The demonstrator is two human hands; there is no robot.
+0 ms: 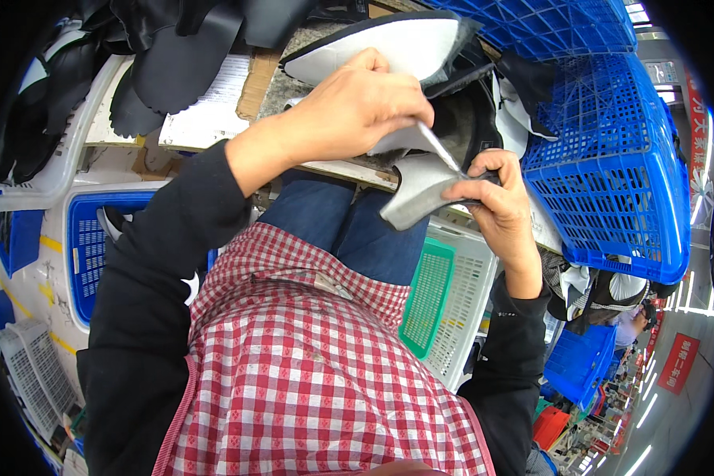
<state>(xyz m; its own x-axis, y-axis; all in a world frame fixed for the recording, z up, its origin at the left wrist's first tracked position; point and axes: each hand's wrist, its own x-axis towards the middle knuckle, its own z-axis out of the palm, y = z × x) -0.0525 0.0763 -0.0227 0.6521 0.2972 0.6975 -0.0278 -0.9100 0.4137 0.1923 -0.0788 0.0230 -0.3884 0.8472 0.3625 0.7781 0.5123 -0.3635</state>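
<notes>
My right hand (496, 198) pinches a curved piece (420, 190) with a pale grey-white face and a dark edge, shaped like a shoe-upper part, between thumb and fingers. Across from it, my left hand (365, 103) is closed around a thin white stick-like piece (438, 147); whether it is a tool or a strip I cannot tell. Its lower end meets the edge of the grey piece close to my right fingertips. Just behind my left hand lies a larger white-lined piece (404, 47) with a black rim. Dark material (460, 115) sits partly hidden beneath both hands.
Black cut pieces (186, 59) are heaped at the back left, beside a printed paper sheet (214, 103). Blue plastic crates (611, 166) stand close on the right. Below the bench edge are a white basket with a green one (428, 297) and a blue bin (87, 262).
</notes>
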